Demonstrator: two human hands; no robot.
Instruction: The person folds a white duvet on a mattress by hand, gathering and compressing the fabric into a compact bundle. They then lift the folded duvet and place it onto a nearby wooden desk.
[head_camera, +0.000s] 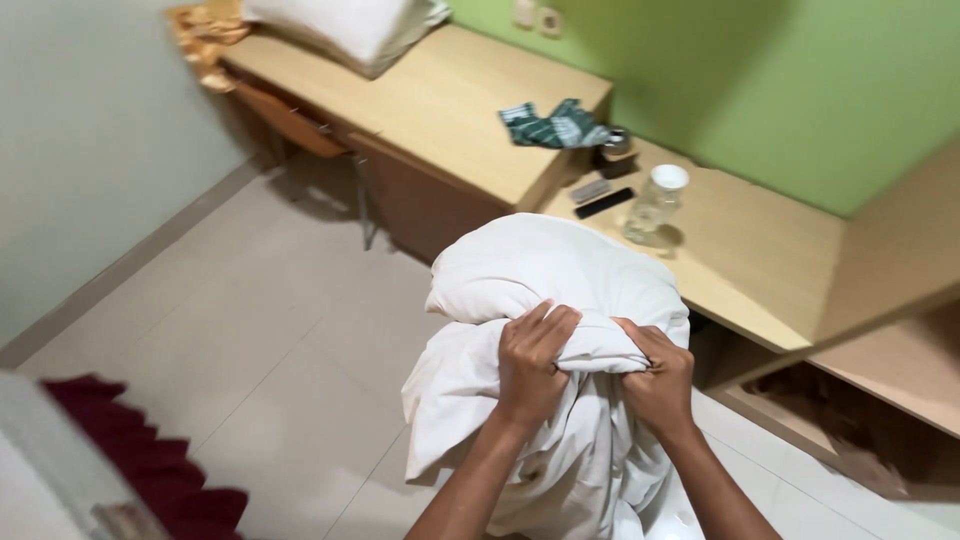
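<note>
White pillow (560, 275) is held up mid-frame, above the tiled floor (260, 350), near the wooden surface (745, 250). Left hand (533, 362) and right hand (660, 382) are clenched side by side, fingers closed on bunched white fabric, probably its pillowcase (560, 450). Far right on the surface: clear jar (655, 205), dark remote (604, 202).

I've got both hands side by side on the pillow (560, 290), left hand (533, 362) beside right hand (660, 382), case (560, 460) hanging below them. Behind the pillow runs the desk (450, 100); on it, a folded cloth (555, 127), then a remote (604, 202) and a jar (655, 205) further right. Another pillow (350, 28) lies at the desk's far left end.
</note>
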